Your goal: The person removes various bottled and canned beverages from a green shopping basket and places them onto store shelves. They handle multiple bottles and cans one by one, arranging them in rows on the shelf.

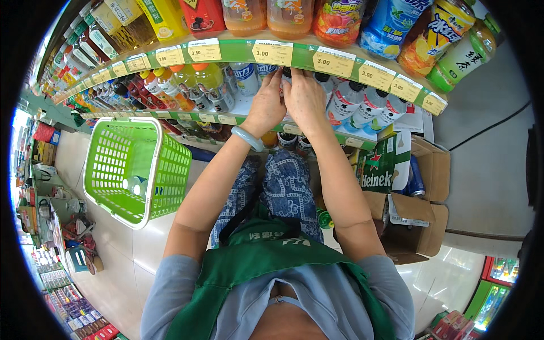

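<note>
My left hand [267, 102] and my right hand [305, 95] reach side by side into the second shelf [240, 109], below the edge of the upper shelf. A black-capped bottle [287, 75] shows partly between them. The fingertips of both hands are hidden at the upper shelf's edge, so their grip is unclear. To the right of my right hand stand clear bottles [341, 102] with black caps and white-and-red labels. Left of my left hand are clear bottles with blue-and-white labels [245, 78]. A pale bangle [247, 138] circles my left wrist.
A green plastic basket [170, 170] with a white rim stands on the floor at left, a clear bottle [137, 185] inside. Open cardboard boxes [431, 170] and a green beer carton [376, 163] sit at right. Price tags [273, 53] line the upper shelf edge, beneath large drink bottles [291, 17].
</note>
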Demonstrator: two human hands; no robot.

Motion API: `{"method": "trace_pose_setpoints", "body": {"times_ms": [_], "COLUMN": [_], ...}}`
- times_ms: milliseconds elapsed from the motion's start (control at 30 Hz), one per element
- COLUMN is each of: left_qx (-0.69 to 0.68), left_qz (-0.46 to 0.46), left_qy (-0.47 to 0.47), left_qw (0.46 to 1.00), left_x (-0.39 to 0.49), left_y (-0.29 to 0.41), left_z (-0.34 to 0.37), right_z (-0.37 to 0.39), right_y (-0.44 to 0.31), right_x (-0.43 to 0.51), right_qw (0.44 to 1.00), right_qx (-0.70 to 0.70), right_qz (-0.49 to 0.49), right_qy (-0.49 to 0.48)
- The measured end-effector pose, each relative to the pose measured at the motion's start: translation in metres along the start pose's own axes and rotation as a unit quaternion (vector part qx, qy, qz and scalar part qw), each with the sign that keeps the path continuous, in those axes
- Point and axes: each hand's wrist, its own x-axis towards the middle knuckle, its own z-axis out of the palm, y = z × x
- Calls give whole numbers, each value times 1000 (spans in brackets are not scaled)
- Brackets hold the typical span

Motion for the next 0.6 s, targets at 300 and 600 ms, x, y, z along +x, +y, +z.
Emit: {"method": "trace_pose_setpoints", "body": {"times_ms": [300,600], "left_qx": [-5,-52], "left_qz": [24,22], "left_qy": [63,153], "left_qw": [998,987], "left_x": [-12,-81], "left_y": [-1,50], "left_z": [-1,-63], "right_z": [5,-19], "right_y": [-4,-70], "right_x": [6,-43], "right_qw": [997,988], "right_qx": [-51,95], "right_qz": [14,-102], "right_qy": [-51,59]}}
